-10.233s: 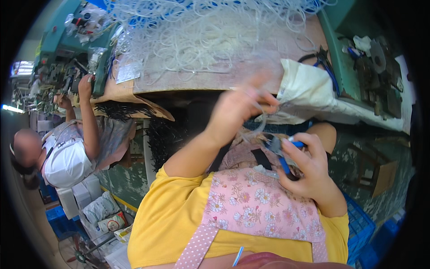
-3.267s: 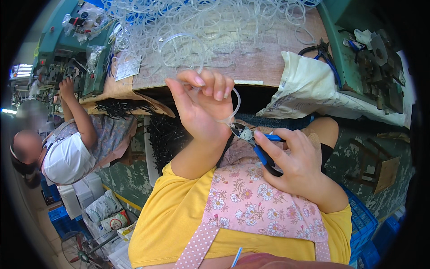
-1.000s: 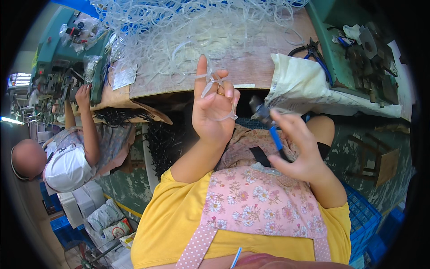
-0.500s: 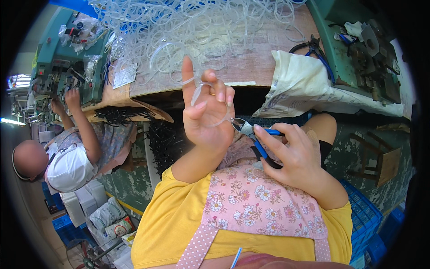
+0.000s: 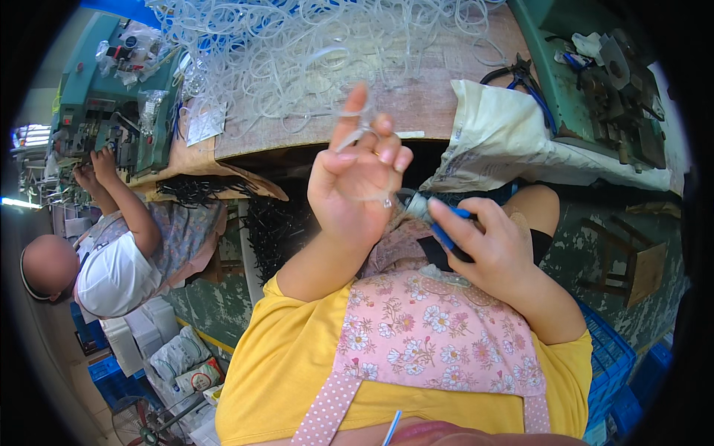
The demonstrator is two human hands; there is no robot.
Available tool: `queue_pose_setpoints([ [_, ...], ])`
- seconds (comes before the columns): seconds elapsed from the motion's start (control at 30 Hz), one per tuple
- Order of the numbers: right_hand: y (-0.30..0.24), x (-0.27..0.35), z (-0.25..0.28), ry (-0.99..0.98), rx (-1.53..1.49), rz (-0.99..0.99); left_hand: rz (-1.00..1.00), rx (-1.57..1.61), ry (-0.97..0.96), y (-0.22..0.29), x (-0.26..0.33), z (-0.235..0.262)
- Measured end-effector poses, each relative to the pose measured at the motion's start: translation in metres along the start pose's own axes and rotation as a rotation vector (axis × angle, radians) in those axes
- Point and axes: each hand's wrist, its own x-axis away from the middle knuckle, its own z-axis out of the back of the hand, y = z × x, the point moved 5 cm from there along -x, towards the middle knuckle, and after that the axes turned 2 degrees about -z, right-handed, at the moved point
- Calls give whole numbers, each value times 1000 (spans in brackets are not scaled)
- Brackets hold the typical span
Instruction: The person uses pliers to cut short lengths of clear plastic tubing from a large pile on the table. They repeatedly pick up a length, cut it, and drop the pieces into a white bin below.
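My left hand [image 5: 349,193] is raised in front of the table edge, palm toward me, index finger stretched up and the other fingers curled. A clear plastic tubing loop [image 5: 360,137] runs between its fingers. Where the loop crosses the palm, a small shiny fitting [image 5: 387,202] shows. My right hand [image 5: 494,245] grips blue-handled pliers [image 5: 451,236] over my lap. Their jaws, wrapped in something pale, point toward the loop but sit apart from the fitting. Some blur covers the left fingertips.
A big tangle of clear tubing [image 5: 297,52] covers the table [image 5: 446,111]. Another pair of pliers [image 5: 524,82] lies at right by a white cloth sack [image 5: 483,134] and a green machine [image 5: 617,97]. At left a person [image 5: 119,275] works at a machine. A blue crate [image 5: 606,364] stands behind me.
My left hand has moved slightly right and tilted, with the loop in it. The pliers have drawn back from the fitting, and their handles look closer together.
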Motion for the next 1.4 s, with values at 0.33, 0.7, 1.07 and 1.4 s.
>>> queue_pose_setpoints([
  [0.33, -12, -1, 10, 60, 70, 108, 38, 82, 58, -5, -4, 12],
  [0.7, -6, 4, 5, -22, -94, 53, -64, -1695, -220, 21, 17, 50],
  [1.07, -11, 5, -16, -204, -148, 32, -824, -2619, -459, 71, -43, 87],
  [1.4, -4, 8, -28, -250, -222, -38, -1128, -2228, -345, 100, -59, 56],
])
